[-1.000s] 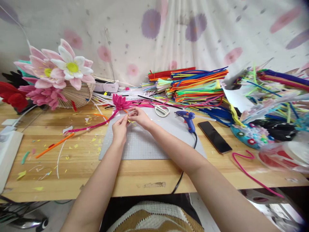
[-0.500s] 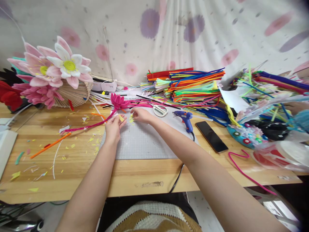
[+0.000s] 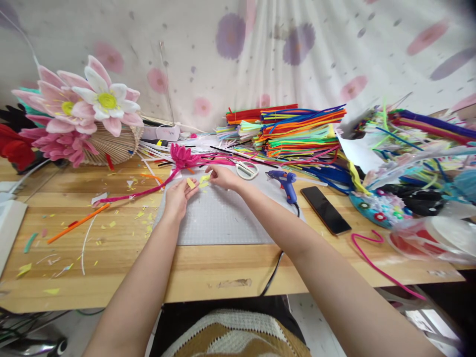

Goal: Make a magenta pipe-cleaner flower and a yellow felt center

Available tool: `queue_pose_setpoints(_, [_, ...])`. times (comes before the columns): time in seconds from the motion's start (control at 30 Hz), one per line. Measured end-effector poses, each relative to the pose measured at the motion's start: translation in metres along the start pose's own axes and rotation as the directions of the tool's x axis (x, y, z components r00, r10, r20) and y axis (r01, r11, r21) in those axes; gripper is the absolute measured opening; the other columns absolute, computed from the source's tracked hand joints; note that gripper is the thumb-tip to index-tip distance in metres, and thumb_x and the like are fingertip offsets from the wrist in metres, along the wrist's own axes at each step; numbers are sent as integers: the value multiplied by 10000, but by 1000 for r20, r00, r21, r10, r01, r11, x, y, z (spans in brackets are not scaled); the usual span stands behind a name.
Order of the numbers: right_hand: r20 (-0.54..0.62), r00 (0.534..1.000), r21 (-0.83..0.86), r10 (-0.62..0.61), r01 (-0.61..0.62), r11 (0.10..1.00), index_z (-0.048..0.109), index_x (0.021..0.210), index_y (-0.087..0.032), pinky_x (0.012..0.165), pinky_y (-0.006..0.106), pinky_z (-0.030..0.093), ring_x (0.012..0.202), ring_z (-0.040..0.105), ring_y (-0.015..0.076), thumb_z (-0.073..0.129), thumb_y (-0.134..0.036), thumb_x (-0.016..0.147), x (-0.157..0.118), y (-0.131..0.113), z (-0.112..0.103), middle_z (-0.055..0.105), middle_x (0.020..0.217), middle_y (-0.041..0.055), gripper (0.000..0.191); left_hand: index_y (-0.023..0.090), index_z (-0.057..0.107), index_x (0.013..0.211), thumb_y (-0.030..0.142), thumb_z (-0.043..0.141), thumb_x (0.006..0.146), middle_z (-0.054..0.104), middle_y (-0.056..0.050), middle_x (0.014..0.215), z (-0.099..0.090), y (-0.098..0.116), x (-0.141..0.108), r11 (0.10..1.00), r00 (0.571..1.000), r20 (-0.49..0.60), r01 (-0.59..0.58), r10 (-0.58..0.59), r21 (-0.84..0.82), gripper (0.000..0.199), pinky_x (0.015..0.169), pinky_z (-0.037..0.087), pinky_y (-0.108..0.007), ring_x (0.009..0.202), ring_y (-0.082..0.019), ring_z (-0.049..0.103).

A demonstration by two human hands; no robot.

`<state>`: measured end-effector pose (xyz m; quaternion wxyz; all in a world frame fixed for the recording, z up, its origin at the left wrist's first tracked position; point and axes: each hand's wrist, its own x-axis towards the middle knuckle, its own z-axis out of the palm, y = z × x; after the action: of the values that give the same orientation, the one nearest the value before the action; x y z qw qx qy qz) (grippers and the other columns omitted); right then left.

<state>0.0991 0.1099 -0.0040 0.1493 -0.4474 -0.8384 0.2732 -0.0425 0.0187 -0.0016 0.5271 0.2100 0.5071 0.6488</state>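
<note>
My left hand [image 3: 177, 197] is half curled at the left of the grey cutting mat [image 3: 219, 223], with a small yellow piece [image 3: 191, 183] held at its fingers. Just to the right, my right hand [image 3: 220, 177] has its fingertips together at several small yellow scraps [image 3: 204, 180]. Whether it grips one of them is too small to tell. Behind my left hand lies a magenta fuzzy flower [image 3: 183, 156] on a long magenta stem [image 3: 143, 193]. White-handled scissors [image 3: 247, 170] rest behind my right hand.
A blue glue gun [image 3: 285, 182] with a black cord and a phone [image 3: 326, 210] lie to the right. Bundles of coloured pipe cleaners [image 3: 297, 131] are piled at the back. Large pink and white flowers [image 3: 106, 101] stand at the left. Yellow scraps and an orange stick [image 3: 76, 224] lie on the wood.
My right hand has shifted slightly to the right. The yellow piece at my left fingers has moved a little to the right, and more of the yellow scraps between the hands shows.
</note>
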Motion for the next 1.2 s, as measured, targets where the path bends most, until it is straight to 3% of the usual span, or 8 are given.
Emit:
queue_pose_setpoints(0.17, [-16,991,-81,130,-131,988,532,1058,-182,671,247,395,769,565,151,586,-192,687,7,-5,13,642,866,15,375,101,602,743,173,498,807,667,-90,783,1,-1,-1,1000,1000,-3,6,-6,-6,143,851,488,-337,780,-152,660])
queue_pose_setpoints(0.3, [-31,986,-5,166,-167,986,534,1026,-187,658,241,407,725,564,138,547,-150,689,4,-11,14,638,836,6,340,105,599,752,182,489,815,666,-75,781,2,-4,0,999,1000,-12,6,-7,-39,148,866,481,-331,778,-141,657])
queue_pose_setpoints(0.5, [-422,906,39,-33,55,998,517,990,-187,810,290,402,868,546,154,439,-179,770,-21,-17,5,610,910,44,233,104,592,738,162,451,833,664,-82,798,8,-9,-4,986,999,12,44,-43,-160,180,871,480,-319,797,-148,656])
queue_pose_setpoints(0.57, [-457,885,239,87,28,971,492,993,-182,788,281,418,832,551,141,450,-200,769,-25,-18,9,596,897,45,229,97,592,735,170,430,846,665,-103,825,10,-11,-5,973,995,27,104,-101,-206,209,871,482,-309,824,-156,654])
queue_pose_setpoints(0.67, [-368,875,621,316,-22,783,438,974,-184,729,254,445,747,562,115,499,-209,737,-29,-21,26,574,813,13,246,96,602,768,193,402,865,666,-125,893,13,-14,-5,946,984,63,179,-168,-269,242,869,487,-291,892,-159,640])
queue_pose_setpoints(0.83, [-270,897,864,349,66,498,398,880,-207,750,254,463,734,573,100,568,-190,677,-35,-33,51,543,742,-30,265,90,604,796,264,368,895,662,-133,915,14,-18,-3,917,975,111,220,-193,-333,309,851,493,-237,940,-146,624])
queue_pose_setpoints(1.07, [-273,870,896,411,75,437,395,807,-200,740,247,461,692,551,92,594,-177,635,-33,-32,57,527,718,-35,264,84,618,834,269,379,900,661,-134,978,19,-20,-7,918,980,122,193,-160,-345,310,891,472,-235,974,-145,617])
queue_pose_setpoints(1.2, [-309,851,872,425,76,484,394,779,-197,736,240,458,690,533,89,594,-185,632,-32,-33,60,527,736,-29,248,77,616,808,222,382,899,668,-128,950,22,-21,-8,910,987,87,161,-138,-381,290,892,473,-229,957,-142,625])
